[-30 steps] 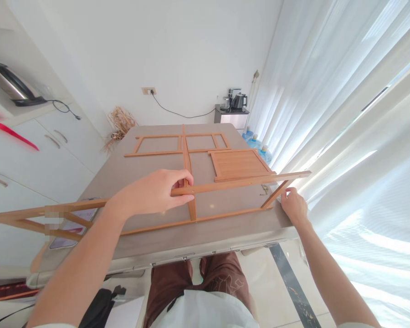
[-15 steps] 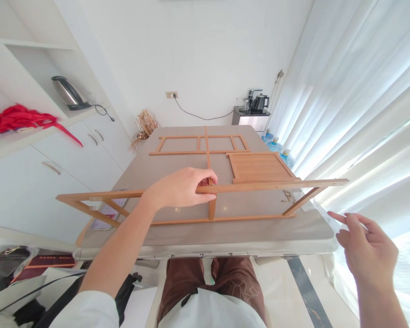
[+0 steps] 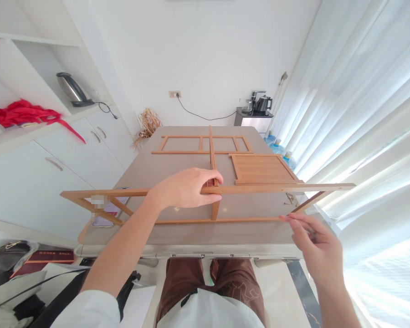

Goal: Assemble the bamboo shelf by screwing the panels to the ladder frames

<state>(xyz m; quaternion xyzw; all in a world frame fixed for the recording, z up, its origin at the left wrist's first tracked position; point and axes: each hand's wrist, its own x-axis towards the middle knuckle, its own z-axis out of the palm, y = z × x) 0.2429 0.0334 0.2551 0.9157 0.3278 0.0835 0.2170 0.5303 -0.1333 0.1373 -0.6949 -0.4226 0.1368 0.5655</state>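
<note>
A wooden frame (image 3: 266,188) stands on edge along the near side of the table. My left hand (image 3: 184,189) is closed around the middle of its top rail, where a long wooden bar (image 3: 212,150) meets it and runs away toward the far side. Thumb and fingers hold rail and bar end together. My right hand (image 3: 319,243) is at the frame's lower right corner, its fingers pinched together; whatever may be in them is too small to make out. Several small brass-coloured screws (image 3: 289,198) lie on the table just behind that corner.
Behind the standing frame, a wooden panel (image 3: 264,168) and a second wooden frame (image 3: 184,152) lie flat on the table (image 3: 184,173). A phone (image 3: 105,218) lies at the left, partly behind the frame. White curtains (image 3: 369,114) hang on the right, with water bottles (image 3: 276,147) beside the table.
My right hand has moved left and inward, from beyond the table's right edge to the frame's lower right corner. My left hand keeps its hold on the rail and bar.
</note>
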